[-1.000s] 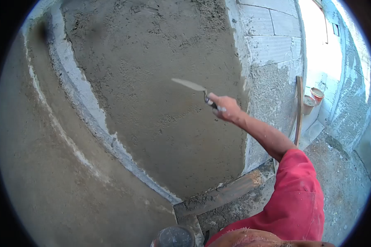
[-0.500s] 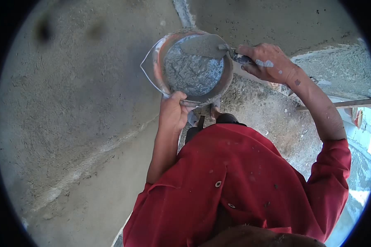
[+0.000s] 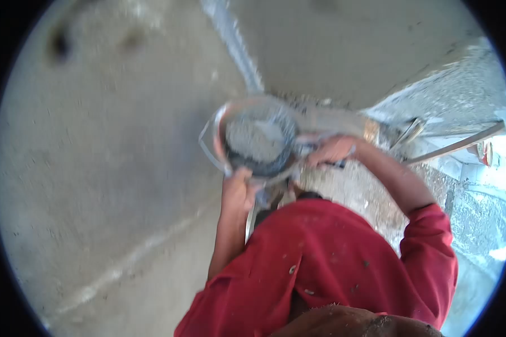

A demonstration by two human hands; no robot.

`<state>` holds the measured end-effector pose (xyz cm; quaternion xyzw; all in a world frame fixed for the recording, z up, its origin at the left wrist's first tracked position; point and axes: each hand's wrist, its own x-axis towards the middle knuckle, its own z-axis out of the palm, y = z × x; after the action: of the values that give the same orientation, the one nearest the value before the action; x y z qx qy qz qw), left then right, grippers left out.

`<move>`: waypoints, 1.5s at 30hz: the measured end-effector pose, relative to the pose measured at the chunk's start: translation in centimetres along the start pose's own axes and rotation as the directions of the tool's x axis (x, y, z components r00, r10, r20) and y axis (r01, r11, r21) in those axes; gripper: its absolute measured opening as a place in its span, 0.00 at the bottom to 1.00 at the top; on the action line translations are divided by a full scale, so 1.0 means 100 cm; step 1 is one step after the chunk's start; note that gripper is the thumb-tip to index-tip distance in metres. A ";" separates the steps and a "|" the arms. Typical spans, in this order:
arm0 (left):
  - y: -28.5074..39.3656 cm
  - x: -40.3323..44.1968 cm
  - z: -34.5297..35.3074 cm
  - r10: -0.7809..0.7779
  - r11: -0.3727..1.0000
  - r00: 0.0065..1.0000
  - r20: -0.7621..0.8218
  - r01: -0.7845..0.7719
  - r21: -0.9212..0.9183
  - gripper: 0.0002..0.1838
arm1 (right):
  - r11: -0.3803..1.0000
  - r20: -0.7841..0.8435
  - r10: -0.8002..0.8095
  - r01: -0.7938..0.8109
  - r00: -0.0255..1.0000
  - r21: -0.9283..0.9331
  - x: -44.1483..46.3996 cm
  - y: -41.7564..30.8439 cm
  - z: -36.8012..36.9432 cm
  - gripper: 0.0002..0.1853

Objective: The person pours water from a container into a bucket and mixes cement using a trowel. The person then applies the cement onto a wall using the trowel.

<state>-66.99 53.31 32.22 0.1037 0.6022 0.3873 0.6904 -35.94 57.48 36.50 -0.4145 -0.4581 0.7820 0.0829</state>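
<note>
- A bucket (image 3: 221, 135) of grey mortar (image 3: 254, 139) is held in front of a red work shirt (image 3: 343, 253), its round mouth turned up toward the camera.
- The bucket's near edge is gripped, left of its middle, by the left hand (image 3: 239, 192); the thumb is laid at the rim, and the fingers are partly hidden beneath.
- A trowel (image 3: 305, 148) is grasped in the right hand (image 3: 334, 150), with fingers wrapped about the handle just beside the bucket's right edge. The blade is blurred, and whether the rim is touched by it cannot be told.
- The two hands are set apart, with part of the bucket's near right edge between them.
- The mortar is ringed by the bucket's darker inner side.
- A wire handle (image 3: 203, 143) is seen bowed out past the bucket's left edge.
- At left, the scene is filled by a grey plastered wall (image 3: 123, 146); a second wall (image 3: 348, 50) is shown at upper right, parted from the first by a pale strip (image 3: 236, 48).
- A board (image 3: 337, 121) is laid along the second wall's lower edge, its right end marked orange-brown.
- At far right, a wooden plank (image 3: 458, 145) is seen at a slant near a reddish container (image 3: 485, 153).
</note>
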 end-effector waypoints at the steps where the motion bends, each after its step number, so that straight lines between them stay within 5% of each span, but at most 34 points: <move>1: 0.005 -0.012 0.015 -0.015 0.996 1.000 0.009 0.015 -0.088 0.12 | 0.997 0.101 -0.026 0.018 0.995 0.078 0.004 0.009 -0.009 0.41; 2: 0.002 -0.004 0.027 0.083 0.958 0.993 0.087 -0.055 -0.282 0.09 | 0.986 -0.105 -0.007 0.024 0.994 0.165 0.006 0.017 -0.003 0.33; 3: -0.008 0.023 0.006 0.105 0.967 0.959 0.263 -0.036 -0.254 0.31 | 0.979 -0.131 -0.095 0.117 0.987 0.169 -0.001 -0.004 0.004 0.24; 4: -0.002 0.031 0.008 0.070 0.976 0.960 0.272 -0.009 -0.219 0.33 | 0.943 -0.197 -0.171 0.219 0.965 0.252 -0.013 -0.023 0.012 0.16; 6: 0.009 0.045 0.010 0.001 0.988 0.957 0.291 0.044 -0.148 0.36 | 0.861 -0.291 -0.381 0.451 0.878 0.235 -0.045 -0.048 0.014 0.17; 9: 0.022 0.018 0.004 -0.003 0.962 0.968 0.253 -0.066 0.264 0.33 | 0.617 -0.448 -0.705 0.787 0.550 -0.006 -0.129 -0.108 0.036 0.22; 11: 0.017 0.016 -0.003 -0.023 0.962 0.968 0.251 -0.047 0.268 0.33 | 0.495 -0.562 -0.781 0.819 0.272 -0.290 -0.209 -0.149 0.064 0.27; 13: 0.016 0.024 -0.003 -0.022 0.985 0.961 0.277 -0.027 0.170 0.33 | 0.373 -0.586 -0.807 0.709 -0.070 -0.598 -0.275 -0.181 0.117 0.31; 15: 0.017 0.029 -0.004 -0.009 0.993 0.960 0.280 -0.025 0.117 0.33 | 0.096 -0.309 -0.805 0.402 -0.507 -0.911 -0.320 -0.203 0.137 0.38; 16: 0.019 0.030 -0.003 -0.006 0.996 0.959 0.282 -0.019 0.085 0.33 | 0.009 -0.132 -0.754 0.191 -0.644 -0.982 -0.345 -0.214 0.152 0.33; 17: 0.020 0.033 -0.002 -0.001 0.998 0.959 0.282 -0.018 0.066 0.33 | -0.006 0.101 -0.672 -0.130 -0.734 -0.991 -0.375 -0.221 0.153 0.31; 19: 0.021 0.038 -0.002 0.009 0.999 0.961 0.276 -0.019 0.033 0.33 | 0.304 0.434 -0.388 -0.558 -0.813 -0.772 -0.434 -0.234 0.170 0.24; 20: 0.021 0.040 -0.002 0.013 1.000 0.963 0.270 -0.017 0.011 0.33 | 0.292 0.619 -0.276 -0.678 -0.735 -0.675 -0.466 -0.236 0.174 0.22; 21: 0.021 0.044 -0.004 0.018 1.000 0.964 0.264 -0.019 0.000 0.33 | 0.347 0.725 -0.267 -0.766 -0.634 -0.542 -0.508 -0.242 0.187 0.36; 23: 0.022 0.049 -0.003 0.023 0.999 0.968 0.250 -0.015 -0.035 0.33 | 0.354 0.910 -0.067 -0.863 -0.408 -0.361 -0.529 -0.250 0.207 0.37; 25: 0.021 0.053 -0.002 0.021 0.998 0.970 0.241 -0.005 -0.067 0.34 | 0.615 0.966 0.145 -0.745 -0.213 -0.257 -0.541 -0.259 0.197 0.30; 29: 0.019 0.064 -0.008 0.016 0.991 0.976 0.219 0.014 -0.135 0.34 | 0.790 0.935 0.008 -0.571 -0.355 -0.224 -0.510 -0.288 0.127 0.22; 30: 0.020 0.067 -0.008 0.015 0.989 0.977 0.214 0.017 -0.149 0.34 | 0.717 0.903 0.082 -0.605 -0.421 -0.347 -0.492 -0.307 0.093 0.23; 32: 0.017 0.075 -0.012 0.013 0.982 0.978 0.206 0.026 -0.185 0.34 | 0.484 0.844 -0.085 -0.763 -0.529 -0.429 -0.461 -0.336 0.000 0.24; 33: 0.016 0.075 -0.010 0.007 0.978 0.979 0.203 0.036 -0.207 0.34 | 0.594 0.554 -0.289 -0.600 -0.781 -0.536 -0.429 -0.357 -0.054 0.23; 34: 0.014 0.076 -0.011 0.006 0.973 0.981 0.194 0.039 -0.226 0.34 | 0.532 0.241 -0.605 -0.610 -0.759 -0.587 -0.378 -0.366 -0.064 0.14; 35: 0.011 0.078 -0.016 0.009 0.970 0.982 0.186 0.036 -0.239 0.34 | 0.572 -0.222 -0.814 -0.675 -0.536 -0.466 -0.345 -0.364 -0.102 0.12; 37: 0.006 0.080 -0.022 0.017 0.958 0.985 0.174 0.034 -0.286 0.34 | 0.369 -0.565 -0.820 -0.669 0.092 -0.646 -0.215 -0.284 -0.097 0.17; 39: -0.010 0.075 -0.043 0.032 0.938 0.987 0.158 0.025 -0.346 0.34 | 0.322 -0.521 -0.704 -0.438 0.483 -0.840 -0.109 -0.182 -0.066 0.20; 41: -0.013 0.051 -0.049 0.071 0.924 0.987 0.147 -0.009 -0.381 0.34 | 0.443 -0.337 -0.656 -0.017 0.675 -0.896 -0.050 -0.122 -0.034 0.23; 43: 0.010 0.016 -0.019 0.083 0.946 0.984 0.160 -0.027 -0.324 0.28 | 0.396 -0.219 -0.645 0.075 0.732 -0.915 -0.030 -0.104 -0.007 0.23; 44: 0.015 0.009 -0.013 0.036 0.957 0.995 0.092 -0.008 -0.290 0.34 | 0.398 -0.203 -0.617 0.079 0.760 -0.914 -0.030 -0.100 -0.001 0.22; 45: 0.015 0.009 -0.013 0.064 0.951 0.989 0.136 -0.019 -0.308 0.30 | 0.308 -0.248 -0.567 -0.077 0.786 -0.948 -0.030 -0.106 0.007 0.21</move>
<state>-68.86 54.51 32.10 0.0361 0.4809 0.4820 0.7316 -37.12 61.49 46.67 -0.5089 -0.8326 0.2014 0.0850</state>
